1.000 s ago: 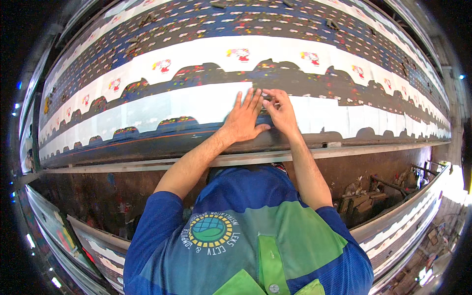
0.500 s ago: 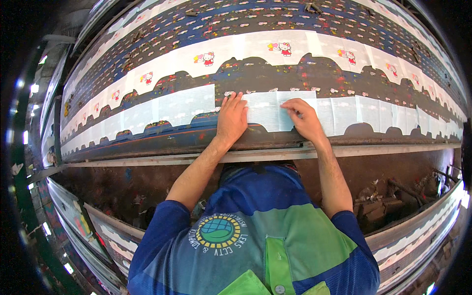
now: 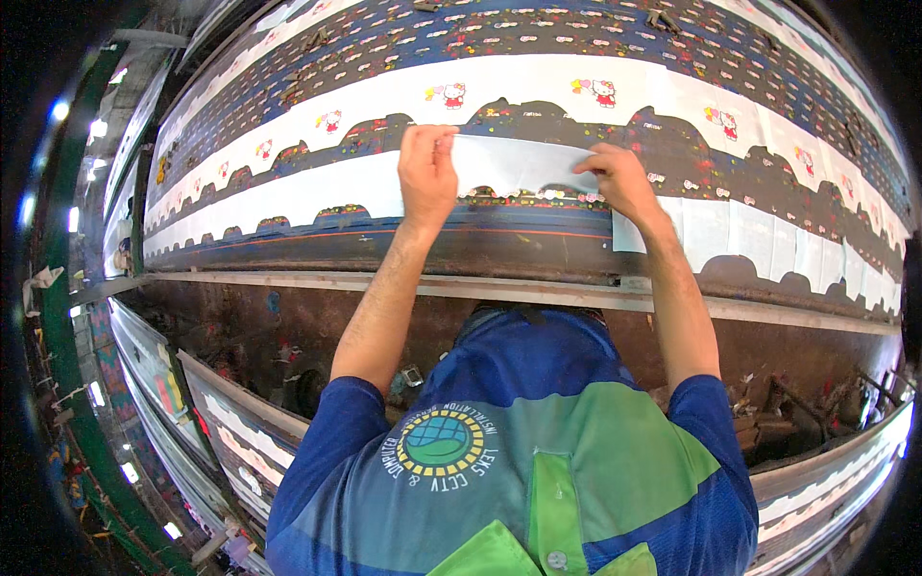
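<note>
As I look across the long table [image 3: 471, 253], a white cloth [image 3: 519, 165] spans the gap between both hands; whether its lower edge touches the dark surface, I can't tell. The left hand [image 3: 427, 178] pinches the upper left corner, and the right hand [image 3: 629, 184] has its fingertips closed at the upper right. It looks thin, light and limp, likely to crease, so I'd grip those corners with gentle tension.

White sheet [image 3: 519, 166] bright, detail nearly washed out; gap [image 3: 235, 322] below table edge [image 3: 384, 281] dim, shadowed. Glaring light spots [image 3: 60, 110] at left. Strong fisheye bowing, black corners. Right hand [image 3: 626, 184] slightly blurred at fingertips.
</note>
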`<control>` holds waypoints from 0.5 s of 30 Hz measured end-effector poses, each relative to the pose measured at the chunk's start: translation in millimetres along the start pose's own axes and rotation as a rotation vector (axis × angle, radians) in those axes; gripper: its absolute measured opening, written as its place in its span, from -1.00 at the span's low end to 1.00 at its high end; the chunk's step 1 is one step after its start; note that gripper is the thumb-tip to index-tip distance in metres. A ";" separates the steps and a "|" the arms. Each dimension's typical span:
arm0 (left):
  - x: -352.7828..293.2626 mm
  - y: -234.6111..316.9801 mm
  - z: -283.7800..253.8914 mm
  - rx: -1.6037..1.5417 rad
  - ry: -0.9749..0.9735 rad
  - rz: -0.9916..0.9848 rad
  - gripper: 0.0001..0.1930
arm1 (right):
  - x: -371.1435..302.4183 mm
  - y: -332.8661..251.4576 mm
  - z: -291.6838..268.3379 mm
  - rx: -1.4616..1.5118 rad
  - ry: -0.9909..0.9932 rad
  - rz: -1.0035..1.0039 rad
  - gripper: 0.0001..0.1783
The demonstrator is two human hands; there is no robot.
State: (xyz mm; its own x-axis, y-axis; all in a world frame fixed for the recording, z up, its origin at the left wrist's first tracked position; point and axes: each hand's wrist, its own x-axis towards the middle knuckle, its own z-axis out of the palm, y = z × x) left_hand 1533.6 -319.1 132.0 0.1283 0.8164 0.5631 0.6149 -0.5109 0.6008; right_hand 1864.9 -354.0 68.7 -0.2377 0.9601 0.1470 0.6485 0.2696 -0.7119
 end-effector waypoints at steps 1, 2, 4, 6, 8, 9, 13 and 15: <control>1.1 -9.4 -8.3 -0.034 0.002 -0.037 -0.86 | -3.5 -4.5 -3.3 0.057 0.046 0.048 -0.68; -0.2 -15.9 -13.8 -0.076 -0.001 -0.079 -0.86 | -10.4 -9.0 -6.7 0.110 0.089 0.106 -0.70; -3.8 -27.1 -23.6 -0.106 -0.022 -0.118 -0.86 | -21.7 -13.6 -10.8 0.242 0.157 0.214 -0.77; -15.9 -33.9 -29.4 -0.202 -0.046 -0.231 -0.85 | -35.0 -28.7 -11.6 0.240 0.167 0.259 -0.77; -27.8 -42.0 -32.3 -0.263 -0.051 -0.316 -0.80 | -42.0 -38.2 -11.0 0.234 0.162 0.292 -0.76; -33.6 -54.7 -30.5 -0.237 -0.078 -0.363 -0.79 | -43.7 -37.8 -5.4 0.231 0.148 0.299 -0.75; -48.7 -97.9 -9.9 -0.142 -0.145 -0.468 -0.77 | -38.8 -35.3 21.0 0.209 0.102 0.350 -0.66; -50.2 -118.8 4.7 -0.130 -0.154 -0.488 -0.79 | -29.3 -33.7 28.7 0.172 0.109 0.352 -0.62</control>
State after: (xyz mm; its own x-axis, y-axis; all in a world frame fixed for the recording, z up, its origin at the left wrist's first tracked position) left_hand 1457.8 -298.2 29.7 -0.0298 0.9927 0.1166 0.5312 -0.0831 0.8432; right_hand 1829.3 -393.3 68.7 0.0613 0.9962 -0.0613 0.5440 -0.0849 -0.8348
